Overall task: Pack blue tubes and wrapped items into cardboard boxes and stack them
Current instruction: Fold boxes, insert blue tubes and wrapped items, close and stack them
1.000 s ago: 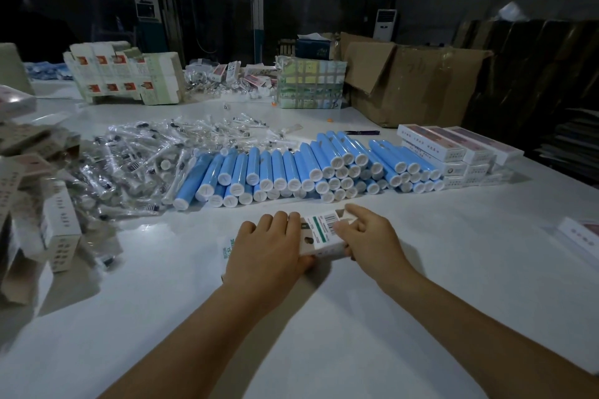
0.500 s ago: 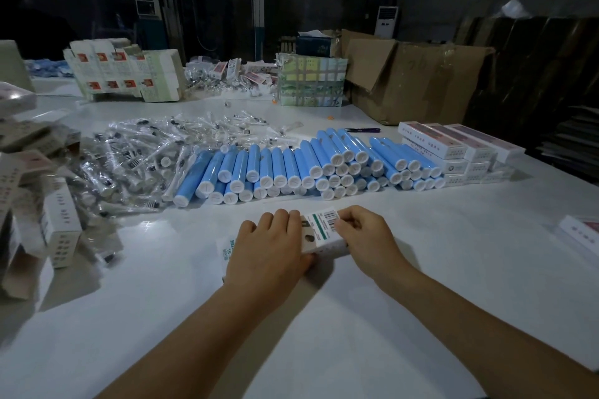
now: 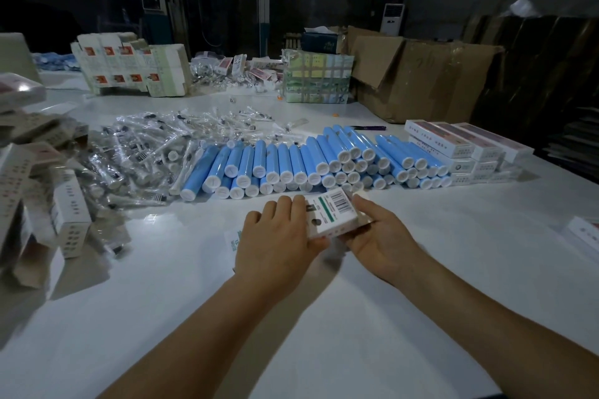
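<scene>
Two hands, left hand (image 3: 278, 236), right hand (image 3: 379, 236), gripping box (image 3: 330, 212)

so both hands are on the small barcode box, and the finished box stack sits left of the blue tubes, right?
Not quite. Both hands, left hand and right hand, do hold the small barcode box, but the head view shows the finished box stack right of the blue tubes.

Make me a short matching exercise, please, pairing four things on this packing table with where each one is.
Things:
1. blue tubes
2. wrapped items
3. small box
4. stacked boxes

Places:
A. held between both hands
B. heaped left of the tubes
C. at the right end of the tube row
D. in a row across the table's middle

Pairs: 1-D, 2-B, 3-A, 4-C
</scene>
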